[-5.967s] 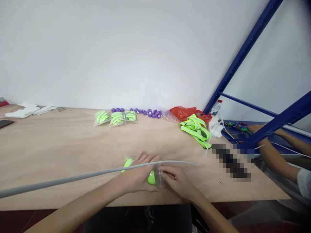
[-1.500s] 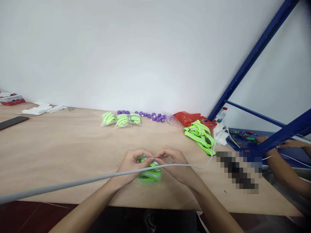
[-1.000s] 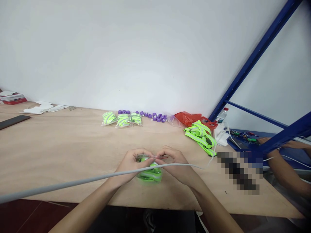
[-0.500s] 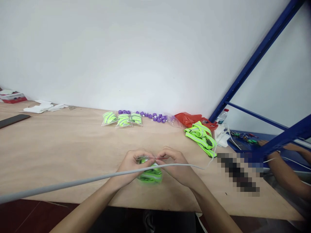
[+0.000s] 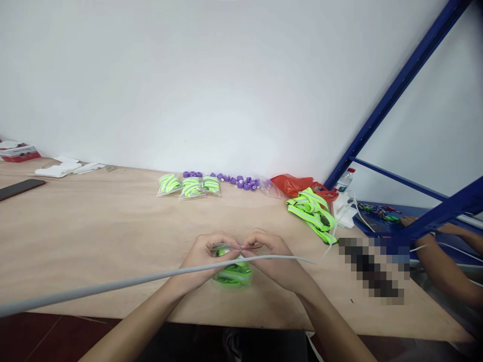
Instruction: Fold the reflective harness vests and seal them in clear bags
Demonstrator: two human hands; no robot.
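Note:
A small clear zip bag [image 5: 231, 271] with a rolled neon-green reflective band inside stands on the wooden table [image 5: 94, 226] near its front edge. My left hand [image 5: 204, 256] pinches the bag's top edge from the left, fingers closed. My right hand [image 5: 273, 256] pinches the same top edge from the right, fingers closed. The two hands meet over the bag's mouth. A grey cable [image 5: 113, 285] runs across in front of my hands.
Three filled bags of green bands [image 5: 188, 185] lie at the back, beside purple caps [image 5: 241, 182]. Loose green bands [image 5: 311, 211] and a red bag [image 5: 294, 183] sit to the right. A dark phone [image 5: 18, 188] lies far left. Another person's arms [image 5: 441, 261] work at the blue rack [image 5: 433, 216].
Six seconds ago the bag lay flat under my hands; now it stands upright with both hands pinched on its top edge. Over the last second my hands have barely moved.

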